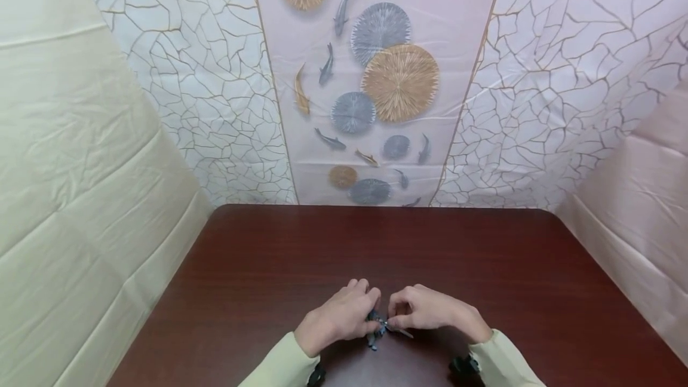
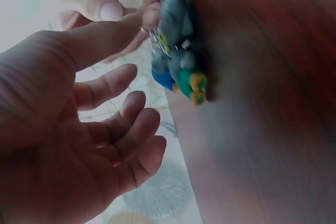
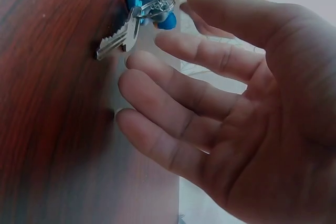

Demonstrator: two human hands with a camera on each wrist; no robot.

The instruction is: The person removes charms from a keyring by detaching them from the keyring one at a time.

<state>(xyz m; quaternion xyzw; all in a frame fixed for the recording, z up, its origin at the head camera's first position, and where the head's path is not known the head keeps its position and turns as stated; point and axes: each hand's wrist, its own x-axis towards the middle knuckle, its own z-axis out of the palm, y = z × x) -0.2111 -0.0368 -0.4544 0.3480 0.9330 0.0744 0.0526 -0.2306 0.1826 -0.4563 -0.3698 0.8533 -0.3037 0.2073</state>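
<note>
A bunch of keys (image 3: 118,40) on a metal ring (image 3: 165,6) lies on the table, joined by small chains to small figurine charms (image 2: 176,22) in grey, blue and green with orange parts. My left hand (image 1: 344,315) is at its left; in the left wrist view the thumb (image 2: 113,35) reaches to the grey charm and seems to touch it, while the other fingers are loosely bent and hold nothing. From the right, my right hand (image 1: 427,309) hovers by the ring. Its thumb (image 3: 231,9) stays a little apart from the ring, and its fingers are loosely extended.
The dark red-brown wooden table (image 1: 269,249) runs back to a patterned cloth (image 1: 398,82) with fish and round motifs. Pale cloth sheets (image 1: 70,196) hang at both sides. A black band (image 1: 464,366) is by the right sleeve.
</note>
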